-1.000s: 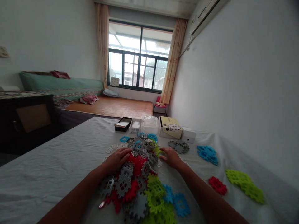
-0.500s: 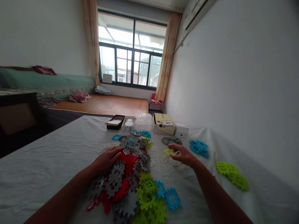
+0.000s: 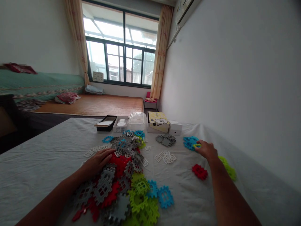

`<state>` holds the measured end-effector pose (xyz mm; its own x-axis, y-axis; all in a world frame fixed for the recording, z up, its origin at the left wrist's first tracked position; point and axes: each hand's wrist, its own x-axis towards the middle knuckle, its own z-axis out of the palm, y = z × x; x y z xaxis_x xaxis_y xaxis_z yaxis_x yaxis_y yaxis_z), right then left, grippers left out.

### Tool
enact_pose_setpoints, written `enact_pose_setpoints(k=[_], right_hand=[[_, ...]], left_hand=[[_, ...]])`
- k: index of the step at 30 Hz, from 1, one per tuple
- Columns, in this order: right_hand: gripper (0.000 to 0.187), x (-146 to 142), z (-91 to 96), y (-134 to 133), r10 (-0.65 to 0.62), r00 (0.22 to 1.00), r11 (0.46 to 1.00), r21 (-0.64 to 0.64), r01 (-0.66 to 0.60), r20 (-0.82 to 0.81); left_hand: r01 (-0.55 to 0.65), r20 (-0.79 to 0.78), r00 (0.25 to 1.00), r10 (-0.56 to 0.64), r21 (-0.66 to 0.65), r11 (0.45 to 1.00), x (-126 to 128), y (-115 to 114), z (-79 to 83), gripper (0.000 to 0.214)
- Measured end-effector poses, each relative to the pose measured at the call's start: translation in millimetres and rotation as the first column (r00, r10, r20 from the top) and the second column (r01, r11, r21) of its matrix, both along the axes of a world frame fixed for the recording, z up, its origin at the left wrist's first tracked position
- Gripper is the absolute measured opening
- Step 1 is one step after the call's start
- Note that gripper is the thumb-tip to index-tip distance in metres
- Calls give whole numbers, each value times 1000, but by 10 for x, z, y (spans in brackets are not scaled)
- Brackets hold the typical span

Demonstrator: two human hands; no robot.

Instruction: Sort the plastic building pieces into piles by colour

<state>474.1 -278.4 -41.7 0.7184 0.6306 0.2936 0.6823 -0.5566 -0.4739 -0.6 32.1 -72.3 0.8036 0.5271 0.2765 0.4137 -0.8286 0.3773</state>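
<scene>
A heap of interlocking plastic tiles (image 3: 122, 182), grey, red, green and blue, lies on the white-sheeted table (image 3: 42, 163). My left hand (image 3: 98, 160) rests flat on the heap's left side, fingers stretched out. My right hand (image 3: 207, 149) reaches far right, closed on a small yellow-green tile (image 3: 197, 145) beside the blue tile pile (image 3: 190, 142). A green tile pile (image 3: 228, 169) shows partly behind my right forearm. A red tile (image 3: 199, 171) lies just left of that forearm.
A grey tile pile (image 3: 166, 140) and several small white tiles (image 3: 166, 158) lie mid-table. Boxes stand along the far edge: a black box (image 3: 105, 123), a clear tub (image 3: 137, 121), a yellow box (image 3: 158, 121), a white box (image 3: 175, 128). The wall runs close on the right.
My right hand picked a yellow-green tile from the heap's edge and carried it right, to the blue pile. The left hand stayed on the heap. The view turned right.
</scene>
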Motion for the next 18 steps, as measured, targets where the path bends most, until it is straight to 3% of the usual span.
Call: enact_pose_setpoints(k=[2,4,6,9,11,12,13,14,15,17,18], right_hand=[[32,36,31,-137,-260,960,951,-147,273,104],[27,49,87,-266,-409,897,851,-287,441,165],[21,34,151,-326,-434,884,811,-351,467,173],[24,-111,247,-185,-337,918,873,-296,388,208],[28,-356,294,59,-147,967,950,-242,197,209],[29,-532,306,204,-4,986,975,-220,41,166],[29,-740,309,347,210,975,965,-177,-194,71],[29,-971,303,480,436,899,894,-96,-438,-44],[30,-1213,290,591,615,775,781,-21,-624,-146],[30,-1681,253,737,800,544,576,75,-814,-253],[31,-1882,232,772,834,492,529,105,-842,-249]], left_hand=[[-5,0,1000,5,4,1000,4,-5,5,47],[-7,-1,1000,7,7,1000,6,-17,16,47],[-10,-1,1000,10,9,1000,6,-34,32,47],[-10,4,1000,10,7,1000,7,-68,63,47],[-8,8,1000,8,6,1000,9,-94,87,47],[-9,12,1000,9,6,1000,10,-105,97,46],[-11,17,1000,11,8,1000,12,-114,104,46],[-13,19,1000,13,9,1000,12,-121,108,46],[-13,20,1000,13,9,1000,12,-124,108,46],[-16,22,1000,16,8,1000,9,-124,100,47],[-18,22,1000,18,6,1000,6,-121,93,47]])
